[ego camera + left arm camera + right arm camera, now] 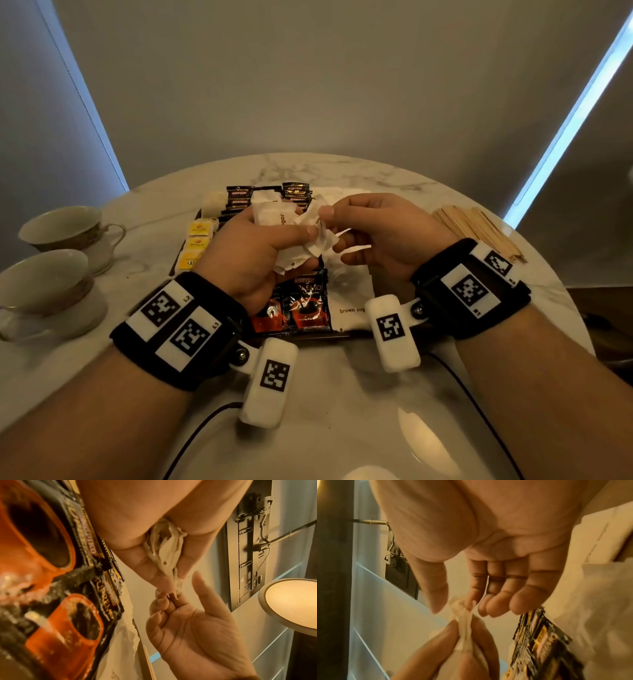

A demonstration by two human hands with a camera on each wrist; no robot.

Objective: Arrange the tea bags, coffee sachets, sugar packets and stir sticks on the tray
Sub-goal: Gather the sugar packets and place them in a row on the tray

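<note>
The left hand (253, 253) grips a bunch of white sugar packets (274, 219) above the tray (191, 240). The right hand's (380, 236) thumb and forefinger pinch one packet from that bunch. On the tray lie tea bags (198, 241), coffee sachets (305, 301) and a brown sugar pack (349, 308). Stir sticks (479, 229) wait on the bench (342, 394), right of the tray; sugar and sticks seem left to place.

White sugar packets (274, 219), black-and-red coffee sachets (305, 301), yellow tea bags (198, 229), pale wooden sticks (476, 229), white grey-veined marble table (342, 171).
</note>
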